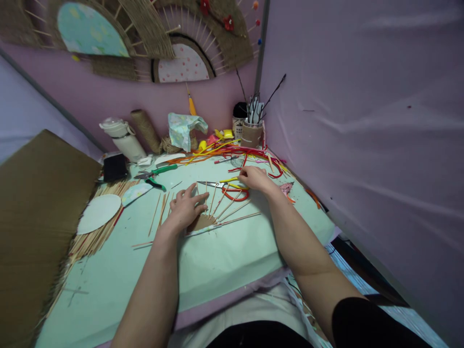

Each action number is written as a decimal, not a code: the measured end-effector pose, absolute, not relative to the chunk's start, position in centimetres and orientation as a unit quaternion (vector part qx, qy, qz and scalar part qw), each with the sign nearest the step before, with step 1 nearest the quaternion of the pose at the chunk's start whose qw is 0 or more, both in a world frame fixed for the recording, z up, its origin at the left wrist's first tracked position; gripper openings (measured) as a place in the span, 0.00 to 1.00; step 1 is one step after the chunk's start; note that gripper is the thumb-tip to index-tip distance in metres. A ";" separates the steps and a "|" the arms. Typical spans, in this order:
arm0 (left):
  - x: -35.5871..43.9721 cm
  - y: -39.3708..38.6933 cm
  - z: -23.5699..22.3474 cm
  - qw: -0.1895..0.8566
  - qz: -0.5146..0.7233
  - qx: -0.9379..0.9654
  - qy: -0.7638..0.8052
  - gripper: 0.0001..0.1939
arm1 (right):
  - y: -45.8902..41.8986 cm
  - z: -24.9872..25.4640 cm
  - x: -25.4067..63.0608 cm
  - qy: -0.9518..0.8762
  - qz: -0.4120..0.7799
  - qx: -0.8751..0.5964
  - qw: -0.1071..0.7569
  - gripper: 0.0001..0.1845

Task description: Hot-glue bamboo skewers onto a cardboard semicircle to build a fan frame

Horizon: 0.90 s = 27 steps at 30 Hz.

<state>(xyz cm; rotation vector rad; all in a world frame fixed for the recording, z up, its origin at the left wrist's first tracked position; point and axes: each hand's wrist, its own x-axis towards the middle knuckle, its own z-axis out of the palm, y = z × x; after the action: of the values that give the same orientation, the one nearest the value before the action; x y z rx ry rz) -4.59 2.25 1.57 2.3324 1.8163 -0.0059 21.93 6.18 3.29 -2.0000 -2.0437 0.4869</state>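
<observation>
My left hand lies with its fingers spread over a fan of thin wooden sticks. The sticks radiate from a brown half-round base with a patterned strip along its straight edge. Part of the base and some sticks are hidden under that hand. My right hand is closed, its fingertips pinched at the yellow handle loop of a pair of scissors. The other loop is red, and the blades point left, past the tops of the sticks.
Left are loose sticks, a white oval, green-handled pliers and a brown board. Behind stand a white bottle, a twine roll and a pot of twigs. Red and yellow pipe cleaners lie in front.
</observation>
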 end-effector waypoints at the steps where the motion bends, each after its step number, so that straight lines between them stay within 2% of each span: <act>1: -4.6 2.2 1.6 0.091 -0.003 0.785 0.613 0.21 | 6.2 3.3 21.9 -0.700 0.167 -0.684 0.119 0.11; 20: -4.4 2.2 1.8 0.096 0.002 0.787 0.610 0.21 | 6.2 3.2 21.9 -0.702 0.166 -0.682 0.115 0.11; 27: -4.7 1.9 2.5 0.098 -0.001 0.793 0.601 0.25 | 6.2 3.3 21.9 -0.702 0.168 -0.682 0.116 0.11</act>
<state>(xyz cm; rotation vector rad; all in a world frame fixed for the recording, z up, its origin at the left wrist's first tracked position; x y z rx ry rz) -4.74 1.89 2.49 2.3476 1.7782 -0.0022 21.91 6.17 3.30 -1.9981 -2.0559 0.4932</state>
